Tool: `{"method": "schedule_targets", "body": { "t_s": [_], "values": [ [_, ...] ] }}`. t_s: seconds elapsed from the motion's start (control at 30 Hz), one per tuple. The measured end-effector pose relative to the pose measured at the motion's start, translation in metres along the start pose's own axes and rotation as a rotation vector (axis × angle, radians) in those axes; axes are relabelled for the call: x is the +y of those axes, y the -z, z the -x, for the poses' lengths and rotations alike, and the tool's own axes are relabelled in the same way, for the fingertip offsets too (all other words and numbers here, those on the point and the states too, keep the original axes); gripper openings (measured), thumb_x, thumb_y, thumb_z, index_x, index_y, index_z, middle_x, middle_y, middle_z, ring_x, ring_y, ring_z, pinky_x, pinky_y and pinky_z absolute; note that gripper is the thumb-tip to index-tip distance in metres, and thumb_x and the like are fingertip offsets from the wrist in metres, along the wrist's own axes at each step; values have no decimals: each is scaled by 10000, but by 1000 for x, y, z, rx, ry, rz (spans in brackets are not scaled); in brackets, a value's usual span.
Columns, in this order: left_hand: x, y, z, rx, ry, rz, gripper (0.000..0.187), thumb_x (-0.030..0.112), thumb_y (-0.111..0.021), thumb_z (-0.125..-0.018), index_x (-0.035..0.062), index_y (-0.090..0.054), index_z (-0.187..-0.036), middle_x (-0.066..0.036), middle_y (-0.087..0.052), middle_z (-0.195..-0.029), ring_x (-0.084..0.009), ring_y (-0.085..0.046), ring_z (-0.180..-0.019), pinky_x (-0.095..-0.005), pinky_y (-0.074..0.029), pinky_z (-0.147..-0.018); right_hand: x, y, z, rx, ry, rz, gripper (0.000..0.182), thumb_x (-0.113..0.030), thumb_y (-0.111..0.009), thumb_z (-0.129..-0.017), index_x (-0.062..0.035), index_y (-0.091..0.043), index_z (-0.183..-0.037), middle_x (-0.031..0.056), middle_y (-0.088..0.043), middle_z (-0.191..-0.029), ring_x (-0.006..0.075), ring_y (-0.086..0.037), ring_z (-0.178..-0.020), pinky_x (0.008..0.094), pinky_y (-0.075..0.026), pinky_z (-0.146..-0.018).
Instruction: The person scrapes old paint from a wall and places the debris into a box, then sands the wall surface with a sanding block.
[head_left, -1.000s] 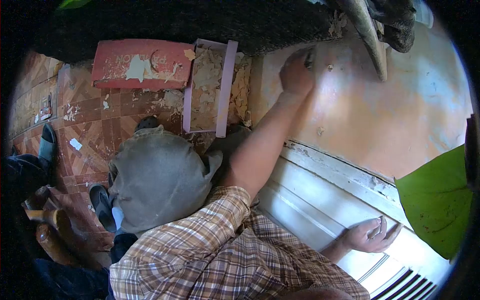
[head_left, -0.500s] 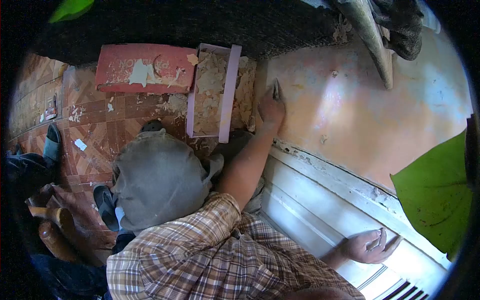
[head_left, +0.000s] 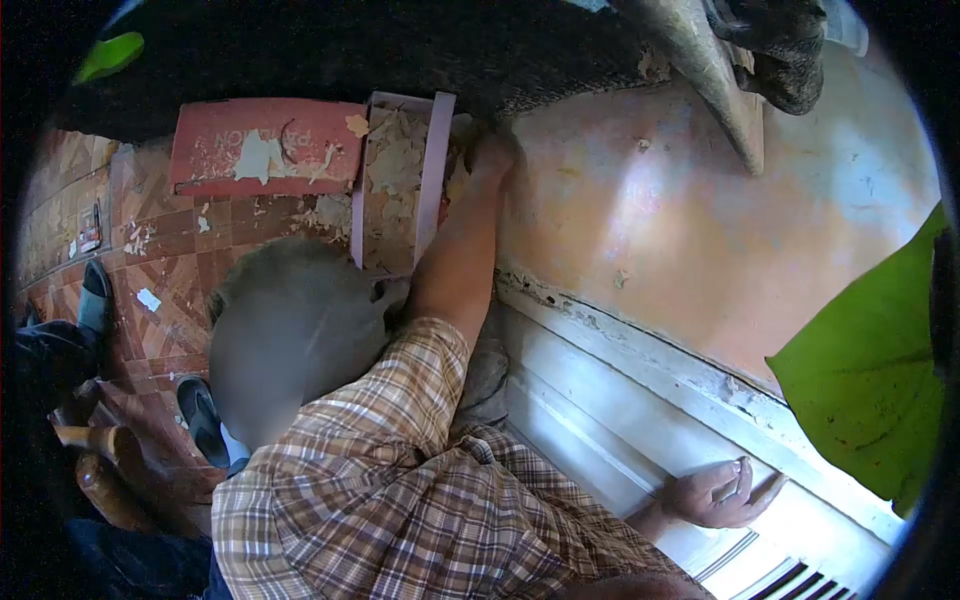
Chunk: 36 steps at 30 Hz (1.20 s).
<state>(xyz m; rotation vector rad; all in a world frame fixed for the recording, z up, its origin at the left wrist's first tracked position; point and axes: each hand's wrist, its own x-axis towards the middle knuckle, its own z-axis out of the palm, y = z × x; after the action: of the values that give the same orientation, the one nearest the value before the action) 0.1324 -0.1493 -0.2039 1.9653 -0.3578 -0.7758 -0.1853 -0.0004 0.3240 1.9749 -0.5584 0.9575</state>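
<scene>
Left hand [head_left: 492, 152] has dropped down the orange wall [head_left: 640, 210] since half a second ago: it was mid-wall with a scraper blade showing, now it sits at the wall's bottom edge, touching the right rim of the pink tray [head_left: 400, 180]. Blade no longer visible, so I can't tell what the left grip holds or whether it's clenched; fingers are blurred. Right hand [head_left: 712, 495] hasn't moved relative to the wall: resting on the white panelled door [head_left: 620, 430] just right of the wall, fingers loosely curled, grip released, nothing in it that I can make out. Wall is smooth plaster, patchy orange-pink with paler scraped spots, and a ragged chipped strip where it meets the white frame. Tray is a shallow rectangular box, pink sides, filled with flat beige paint flakes [head_left: 392, 160]. Beside the tray, away from the wall, a red rectangular panel [head_left: 265, 145] with peeling paint and faded letters lies on the floor [head_left: 170, 270], which is glossy red-brown patterned tile littered with more flakes. Plaid shirt sleeve [head_left: 400, 440] fills the foreground. A broad green leaf [head_left: 870, 380] pokes in beyond the door, on the side away from the wall's tray end. Dark sandal [head_left: 200, 420] on the tiles, well apart from the wall.
</scene>
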Motion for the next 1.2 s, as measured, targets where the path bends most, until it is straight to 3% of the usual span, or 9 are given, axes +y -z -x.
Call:
{"method": "schedule_targets", "body": {
  "t_s": [0.17, 0.2, 0.27, 0.33, 0.53, 0.63, 0.7, 0.93, 1.2],
  "values": [
    [79, 63, 104, 526, 26, -81, 452, 291, -511, -932, 83, -491, -1333, -196, -571, -1296, -362, -593, -1135, -480, -491, -940, -3, 6, 1, -94, 118, 182, 208, -79, -509, -882, 67, -646, -940, 316, -533, -1275, 429, -583, -1164, 488, -534, -911],
    [82, 64, 104, 515, 59, -96, 486, 293, -511, -931, 93, -462, -1371, -189, -557, -1323, -356, -588, -1147, -483, -490, -944, -1, 3, 5, -57, 26, 60, 210, -79, -511, -880, 69, -651, -933, 317, -532, -1279, 432, -580, -1168, 495, -519, -931],
    [83, 70, 96, 206, 255, 34, 534, 300, -513, -930, 112, -406, -1419, -180, -532, -1359, -350, -580, -1162, -489, -490, -946, 4, 0, 7, -13, -59, -62, 213, -79, -512, -878, 71, -656, -926, 317, -530, -1283, 435, -578, -1172, 503, -505, -950],
    [71, 75, 77, 89, 278, 204, 458, 308, -515, -932, 95, -517, -1337, -170, -588, -1292, -360, -603, -1123, -480, -499, -934, -3, 5, -1, -52, 90, 60, 215, -81, -507, -880, 70, -654, -926, 314, -528, -1290, 440, -566, -1188, 518, -481, -974],
    [55, 65, 38, 42, 235, 154, 430, 296, -522, -933, 67, -539, -1296, -184, -601, -1255, -363, -611, -1101, -475, -504, -916, -6, 10, -4, -94, 140, 164, 205, -91, -502, -883, 58, -641, -905, 312, -510, -1308, 452, -545, -1211, 533, -468, -984],
    [49, 62, 40, 51, 232, 119, 415, 288, -527, -933, 50, -553, -1272, -193, -609, -1232, -365, -615, -1088, -472, -507, -906, -8, 7, -1, -57, 56, 82, 143, -106, -591, -871, -33, -699, -930, 306, -516, -1238, 418, -521, -1164, 538, -450, -940],
    [45, 60, 50, 102, 251, 87, 405, 283, -530, -934, 39, -562, -1255, -199, -615, -1217, -366, -619, -1079, -470, -509, -899, -7, 6, -2, -61, 84, 93, 219, -101, -511, -885, 65, -649, -920, 309, -508, -1313, 441, -548, -1212, 529, -464, -989],
    [35, 56, 96, 236, 292, -90, 378, 267, -540, -935, 0, -593, -1198, -220, -633, -1165, -370, -630, -1048, -463, -517, -874, -5, 1, 2, -4, -17, 63, 217, -104, -518, -883, 31, -685, -913, 268, -561, -1294, 385, -587, -1189, 492, -463, -975],
    [83, 83, 163, 42, 60, -125, 423, 271, -531, -934, -38, -563, -1221, -258, -629, -1151, -396, -619, -1081, -468, -514, -886, -6, -1, 0, 0, 8, 49, 216, -117, -514, -904, 21, -679, -897, 274, -577, -1271, 385, -607, -1146, 491, -472, -956]
  ]
}}
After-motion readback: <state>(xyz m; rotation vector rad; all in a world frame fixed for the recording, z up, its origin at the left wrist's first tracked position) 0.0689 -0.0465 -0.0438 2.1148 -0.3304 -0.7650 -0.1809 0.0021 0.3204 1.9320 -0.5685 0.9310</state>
